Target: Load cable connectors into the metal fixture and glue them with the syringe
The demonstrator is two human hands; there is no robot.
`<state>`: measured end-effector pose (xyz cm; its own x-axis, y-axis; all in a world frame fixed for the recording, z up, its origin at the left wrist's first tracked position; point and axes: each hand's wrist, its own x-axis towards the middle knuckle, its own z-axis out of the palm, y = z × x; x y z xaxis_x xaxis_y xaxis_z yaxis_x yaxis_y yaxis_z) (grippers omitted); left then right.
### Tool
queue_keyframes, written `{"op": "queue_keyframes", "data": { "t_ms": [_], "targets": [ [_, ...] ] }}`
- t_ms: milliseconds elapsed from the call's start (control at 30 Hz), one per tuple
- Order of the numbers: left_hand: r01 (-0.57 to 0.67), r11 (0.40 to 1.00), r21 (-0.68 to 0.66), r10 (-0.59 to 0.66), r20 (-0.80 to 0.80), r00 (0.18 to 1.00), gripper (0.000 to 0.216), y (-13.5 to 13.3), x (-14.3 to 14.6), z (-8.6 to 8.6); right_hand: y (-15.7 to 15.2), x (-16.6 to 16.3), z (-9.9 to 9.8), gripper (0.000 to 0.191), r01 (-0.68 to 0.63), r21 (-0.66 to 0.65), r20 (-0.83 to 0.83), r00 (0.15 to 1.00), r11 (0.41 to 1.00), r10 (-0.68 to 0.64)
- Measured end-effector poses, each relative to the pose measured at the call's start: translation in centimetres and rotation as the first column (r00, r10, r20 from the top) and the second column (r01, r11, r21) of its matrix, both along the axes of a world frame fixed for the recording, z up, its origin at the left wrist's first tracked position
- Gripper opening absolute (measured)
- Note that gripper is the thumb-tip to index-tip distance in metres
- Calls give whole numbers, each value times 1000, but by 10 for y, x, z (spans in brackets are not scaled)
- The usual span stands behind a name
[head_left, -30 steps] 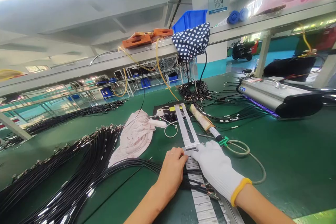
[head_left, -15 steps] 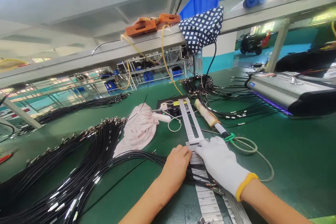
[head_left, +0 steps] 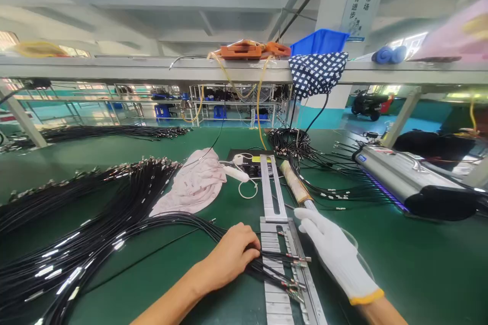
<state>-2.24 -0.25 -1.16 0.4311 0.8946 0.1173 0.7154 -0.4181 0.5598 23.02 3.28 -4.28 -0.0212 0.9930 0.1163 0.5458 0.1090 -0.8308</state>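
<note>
My left hand (head_left: 236, 251), bare, is closed around a bunch of black cables (head_left: 267, 274) just left of a slotted metal fixture (head_left: 275, 292). The cables' metal-tipped ends lie across the fixture, and one cable end sits higher, near the crossbar. My right hand (head_left: 331, 246) wears a white glove with a yellow cuff. Its fingers are stretched and apart, over the end of a pen-like tool with a striped grip (head_left: 309, 205). That tool sticks out of a tape-wrapped tube (head_left: 295, 183); my glove hides its far end and part of its cord.
Thick bundles of black cable (head_left: 125, 213) cover the left side, beside a pink cloth (head_left: 194, 183). A black box (head_left: 247, 162) stands behind the fixture. At right, a silver machine (head_left: 412, 177) glows purple underneath. An overhead shelf (head_left: 133, 68) crosses the view, with a patterned cloth (head_left: 318, 73) hanging down.
My right hand has left the fixture's crossbar and moved right to the pen-like tool. My left hand has shifted left off the fixture, onto the cables. The view has levelled out.
</note>
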Motion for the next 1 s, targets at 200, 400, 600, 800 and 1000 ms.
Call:
{"op": "queue_keyframes", "data": {
  "t_ms": [200,400,600,800,1000],
  "targets": [
    [-58,997,-47,65,148,987,16,1,-2,-3,-2,2,-10,43,6,-46,-14,1000,999,-7],
    [-134,991,13,129,184,974,16,4,0,-9,-2,4,-10,45,-30,-111,-34,999,993,26],
    [-167,986,-2,164,199,966,23,3,0,-3,2,6,-16,50,-26,-102,-20,1000,994,24],
    [-180,983,-20,180,214,960,19,2,2,-4,0,4,-14,49,-17,-125,37,999,992,22],
    [-199,980,-5,194,258,946,21,5,-1,2,-4,3,-10,46,-7,-97,99,995,995,16]
  ]
}}
